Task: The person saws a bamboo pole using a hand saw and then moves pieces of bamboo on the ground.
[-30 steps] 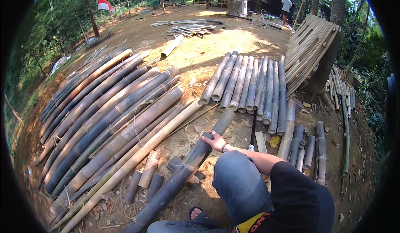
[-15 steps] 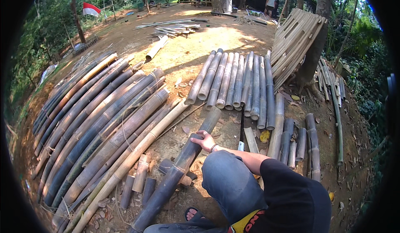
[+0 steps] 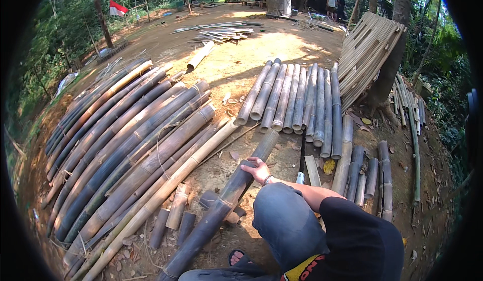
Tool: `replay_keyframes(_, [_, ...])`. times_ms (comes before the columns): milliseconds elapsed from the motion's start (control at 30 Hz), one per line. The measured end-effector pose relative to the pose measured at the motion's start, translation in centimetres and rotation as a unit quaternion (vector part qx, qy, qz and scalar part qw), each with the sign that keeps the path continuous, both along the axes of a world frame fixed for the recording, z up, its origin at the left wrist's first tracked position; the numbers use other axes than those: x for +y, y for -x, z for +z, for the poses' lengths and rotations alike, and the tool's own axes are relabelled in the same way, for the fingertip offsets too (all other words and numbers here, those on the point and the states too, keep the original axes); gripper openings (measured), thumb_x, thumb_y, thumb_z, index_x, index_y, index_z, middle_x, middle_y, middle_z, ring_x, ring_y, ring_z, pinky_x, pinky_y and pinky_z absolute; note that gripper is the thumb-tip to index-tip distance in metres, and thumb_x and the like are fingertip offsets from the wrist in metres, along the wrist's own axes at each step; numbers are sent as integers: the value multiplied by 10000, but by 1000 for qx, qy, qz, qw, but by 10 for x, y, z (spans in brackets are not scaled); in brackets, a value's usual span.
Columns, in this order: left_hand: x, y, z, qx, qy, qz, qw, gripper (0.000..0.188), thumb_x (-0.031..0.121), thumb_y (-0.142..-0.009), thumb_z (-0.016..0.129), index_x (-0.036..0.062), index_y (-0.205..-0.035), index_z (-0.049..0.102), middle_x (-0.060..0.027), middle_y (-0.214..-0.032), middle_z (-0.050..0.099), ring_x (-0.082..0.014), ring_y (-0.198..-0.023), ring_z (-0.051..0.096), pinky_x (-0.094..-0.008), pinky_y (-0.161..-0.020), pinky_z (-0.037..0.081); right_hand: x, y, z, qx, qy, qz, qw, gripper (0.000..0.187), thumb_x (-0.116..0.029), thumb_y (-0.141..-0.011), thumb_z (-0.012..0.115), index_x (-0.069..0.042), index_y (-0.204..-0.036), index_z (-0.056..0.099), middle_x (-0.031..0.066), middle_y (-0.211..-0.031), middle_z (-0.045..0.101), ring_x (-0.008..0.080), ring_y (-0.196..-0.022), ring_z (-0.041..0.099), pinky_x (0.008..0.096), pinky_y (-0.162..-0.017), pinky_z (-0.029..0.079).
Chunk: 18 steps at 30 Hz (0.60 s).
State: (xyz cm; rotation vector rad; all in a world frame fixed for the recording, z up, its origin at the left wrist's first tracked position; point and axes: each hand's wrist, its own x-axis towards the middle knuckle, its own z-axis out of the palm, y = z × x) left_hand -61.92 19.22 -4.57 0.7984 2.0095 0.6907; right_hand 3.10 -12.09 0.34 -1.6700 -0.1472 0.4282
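A long, dark bamboo pole (image 3: 217,211) slants from the lower edge up toward the middle of the ground. My right hand (image 3: 257,170) is closed over its upper part, fingers curled on the top side, with a band at the wrist. Under the pole and beside it lie short bamboo offcuts (image 3: 178,206), some partly hidden by it. My left hand does not show. Just right of my right hand, beyond my bent knee, the whitish end of a narrow dark tool (image 3: 300,177) lies near a split bamboo piece (image 3: 313,171).
Long bamboo poles (image 3: 128,150) lie side by side at left. Cut bamboo lengths (image 3: 287,97) form a row ahead, and shorter ones (image 3: 371,178) lie at right. A slatted bamboo panel (image 3: 370,55) leans on a tree. People (image 3: 331,2) stand far back.
The whole scene has shifted slightly rightward in the picture. My right hand keeps its hold at the same place on the bamboo pole. A second distant person now shows beside the one in white.
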Motion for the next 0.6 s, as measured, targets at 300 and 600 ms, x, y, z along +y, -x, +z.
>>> replay_keyframes(300, [1,9,-9,-7,12,12,1000,998,719,-669,676,-70,-1261,523,-229,-1269,560,-352,-1137,557,-481,-952,458,1,-2,2,51,37,-11,998,856,-442,-709,838,12,-1345,489,189,-1217,630,256,-1130,606,346,-969,471])
replay_keyframes(600, [1,21,-10,-15,16,20,1000,966,709,-687,664,-40,-1279,517,-210,-1279,554,-346,-1145,549,-491,-955,449,-8,0,6,75,-11,3,997,800,-376,-746,826,-30,-1380,480,158,-1261,605,244,-1190,553,337,-1030,406])
